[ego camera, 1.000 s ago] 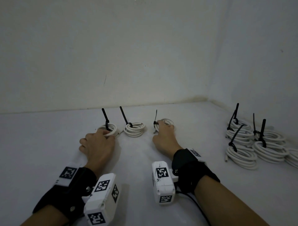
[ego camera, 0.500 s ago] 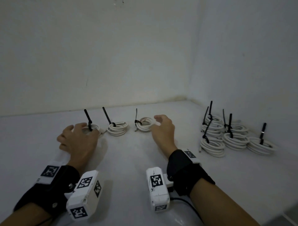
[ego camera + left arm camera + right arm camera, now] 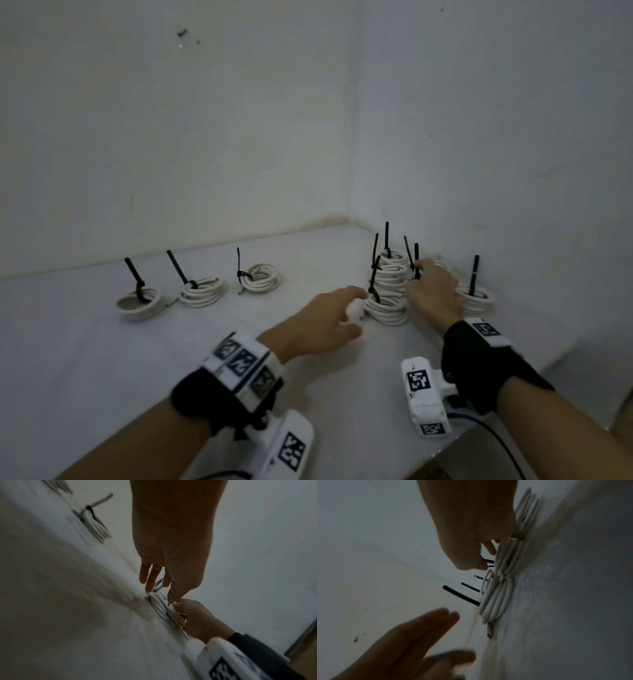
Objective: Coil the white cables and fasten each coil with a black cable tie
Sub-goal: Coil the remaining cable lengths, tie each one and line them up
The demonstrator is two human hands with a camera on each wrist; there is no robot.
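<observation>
Two hands are reaching toward the pile of coiled white cables (image 3: 388,298) sitting in the right corner of the white bench (image 3: 102,370). The left hand (image 3: 329,320) is stretching across from the left with its fingers (image 3: 150,580) fairly straight and slightly spread, holding nothing, its tips arriving just beside the nearest coil at the front of the pile. The right hand (image 3: 431,294) is lying on top of the pile, knuckles up, fingers bent down among the coils and the upright black cable ties (image 3: 462,595); whether it is actually gripping a coil or a tie cannot be told from these views. Both forearms are angling in from the near edge, each wrist wearing a black strap and a white camera box with square markers. Three more tied coils (image 3: 202,291) are lying in a row well apart to the left, near the back wall, each with its black tie tail sticking up.
</observation>
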